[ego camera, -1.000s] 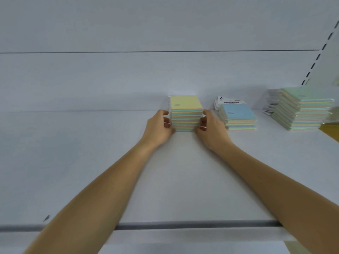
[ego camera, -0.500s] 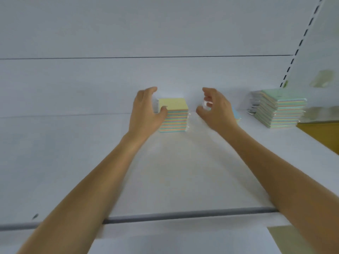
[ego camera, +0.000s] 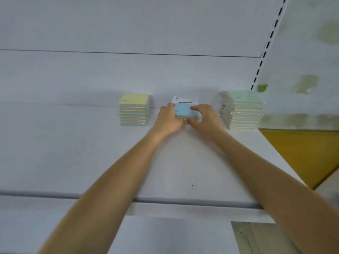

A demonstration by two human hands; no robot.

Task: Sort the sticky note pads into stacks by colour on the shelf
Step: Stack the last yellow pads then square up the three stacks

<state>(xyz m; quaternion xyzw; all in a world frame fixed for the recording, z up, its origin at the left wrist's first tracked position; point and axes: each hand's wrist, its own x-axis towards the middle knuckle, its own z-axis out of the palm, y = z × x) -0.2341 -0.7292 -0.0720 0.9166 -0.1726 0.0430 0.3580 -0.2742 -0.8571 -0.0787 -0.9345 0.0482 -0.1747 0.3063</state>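
A stack of sticky note pads with a yellow top (ego camera: pixel 133 109) stands alone on the white shelf (ego camera: pixel 73 153), left of centre. Both hands are on the short blue-topped stack (ego camera: pixel 183 111) in the middle. My left hand (ego camera: pixel 167 119) grips its left side and my right hand (ego camera: pixel 205 117) grips its right side, fingers curled over the top. A white printed pad (ego camera: pixel 180 100) shows just behind the blue stack. A taller green-topped stack (ego camera: pixel 244 110) stands to the right.
The shelf's back wall (ego camera: pixel 128 76) rises right behind the stacks. A slotted upright (ego camera: pixel 266 46) runs up at the right. The shelf's right end borders a yellow-brown panel (ego camera: pixel 302 153). The front edge (ego camera: pixel 183 200) crosses under my forearms.
Both hands let go of the yellow-topped stack, moved right and took hold of the blue-topped stack. The view also swung to the right.
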